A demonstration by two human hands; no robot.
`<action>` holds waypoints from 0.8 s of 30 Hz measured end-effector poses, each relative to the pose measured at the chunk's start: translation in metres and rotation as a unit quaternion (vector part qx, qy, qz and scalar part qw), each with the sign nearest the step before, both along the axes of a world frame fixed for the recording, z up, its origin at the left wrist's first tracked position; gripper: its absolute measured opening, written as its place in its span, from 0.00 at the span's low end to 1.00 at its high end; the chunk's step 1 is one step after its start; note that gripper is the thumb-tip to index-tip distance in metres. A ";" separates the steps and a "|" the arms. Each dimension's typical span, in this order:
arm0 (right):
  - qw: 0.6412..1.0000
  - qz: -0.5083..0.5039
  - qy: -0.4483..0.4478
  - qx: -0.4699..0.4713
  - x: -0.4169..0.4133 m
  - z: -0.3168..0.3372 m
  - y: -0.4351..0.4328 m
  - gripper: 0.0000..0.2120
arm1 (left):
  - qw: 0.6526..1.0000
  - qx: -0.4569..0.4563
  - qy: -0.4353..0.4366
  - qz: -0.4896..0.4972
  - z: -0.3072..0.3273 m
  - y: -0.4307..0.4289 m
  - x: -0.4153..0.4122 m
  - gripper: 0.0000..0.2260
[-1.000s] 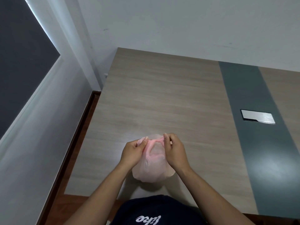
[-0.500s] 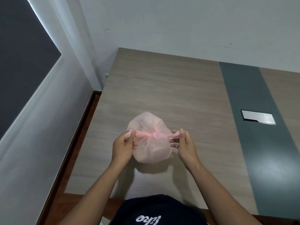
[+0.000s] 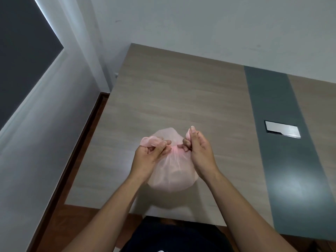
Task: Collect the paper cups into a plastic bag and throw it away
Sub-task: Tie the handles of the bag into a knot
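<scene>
We find the bag point(image 3: 171, 171), pink and thin, resting on the table point(image 3: 181, 99) near its front edge, directly ahead of the person. It is bulged and rounded, and its mouth is gathered to a tight neck at the top centre. Pale shapes show faintly through the plastic; we judge these to be the cups, but the film is too cloudy for us to count them or confirm it. No loose cups are visible anywhere on the table.

The left hand point(image 3: 151, 155) is closed on a loose flap of the bag's mouth, which stands out to the left of the neck. The right hand point(image 3: 198, 150) is closed on the opposite flap, pinched between thumb and fingers, with a tip of plastic showing above the thumb. Both hands sit close against the neck, one on each side, touching the bag.

Our assessment: collection appears complete, and the step in hand is tying the mouth shut. We cannot tell whether a knot is already formed or only begun, as the fingers cover the crossing. Outstanding items: finishing the knot, lifting the bag, and disposal. No bin is in view.

Also noted: a metal plate point(image 3: 282, 131) set in the table's dark strip point(image 3: 283, 142), well apart from the bag and not involved.
</scene>
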State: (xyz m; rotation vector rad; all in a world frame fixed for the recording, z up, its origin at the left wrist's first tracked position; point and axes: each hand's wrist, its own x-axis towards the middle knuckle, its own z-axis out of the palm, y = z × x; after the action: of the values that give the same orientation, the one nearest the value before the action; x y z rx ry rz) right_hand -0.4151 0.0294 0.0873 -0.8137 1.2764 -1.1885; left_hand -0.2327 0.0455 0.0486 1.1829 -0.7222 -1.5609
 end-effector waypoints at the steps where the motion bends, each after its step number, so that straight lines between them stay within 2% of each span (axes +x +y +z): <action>1: 1.000 0.007 0.011 0.007 -0.003 -0.002 0.003 0.21 | 1.000 0.014 0.018 0.017 0.002 0.006 -0.006 0.08; 3: 0.999 0.026 0.017 0.024 -0.007 -0.007 0.009 0.18 | 0.997 0.044 0.046 0.052 0.006 0.012 -0.016 0.15; 7: 0.993 0.111 0.017 0.044 -0.026 -0.010 0.021 0.17 | 0.979 0.052 0.182 0.081 0.019 0.028 -0.025 0.10; 9: 0.989 0.142 0.036 0.030 -0.037 -0.011 0.027 0.16 | 0.975 0.036 0.211 0.062 0.024 0.039 -0.028 0.15; 11: 0.987 0.156 0.039 0.020 -0.047 -0.010 0.033 0.15 | 0.983 0.016 0.178 0.029 0.029 0.051 -0.034 0.16; 13: 0.990 0.141 0.007 0.016 -0.056 -0.006 0.037 0.15 | 0.996 -0.006 0.089 0.003 0.031 0.060 -0.041 0.13; 15: 0.990 0.126 -0.049 0.024 -0.063 0.002 0.039 0.16 | 1.000 -0.018 -0.008 -0.005 0.035 0.066 -0.050 0.14; 16: 0.989 0.122 -0.076 0.032 -0.067 0.006 0.040 0.16 | 1.000 -0.019 -0.025 -0.001 0.037 0.068 -0.053 0.14; 18: 0.987 0.116 -0.099 0.045 -0.076 0.013 0.042 0.20 | 1.000 -0.015 0.001 0.016 0.043 0.072 -0.061 0.12; 20: 0.988 0.112 -0.089 0.054 -0.085 0.016 0.044 0.18 | 1.000 -0.014 -0.012 0.024 0.047 0.074 -0.066 0.13; 24: 0.987 0.155 -0.005 0.040 -0.102 0.021 0.049 0.05 | 0.997 -0.030 -0.071 -0.025 0.053 0.081 -0.078 0.23</action>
State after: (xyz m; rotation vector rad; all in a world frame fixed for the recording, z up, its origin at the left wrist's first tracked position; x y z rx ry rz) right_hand -0.5170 0.0785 0.1080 -0.9079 1.1344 -0.8857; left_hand -0.3106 0.1262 0.1020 1.2487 -0.8924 -1.4968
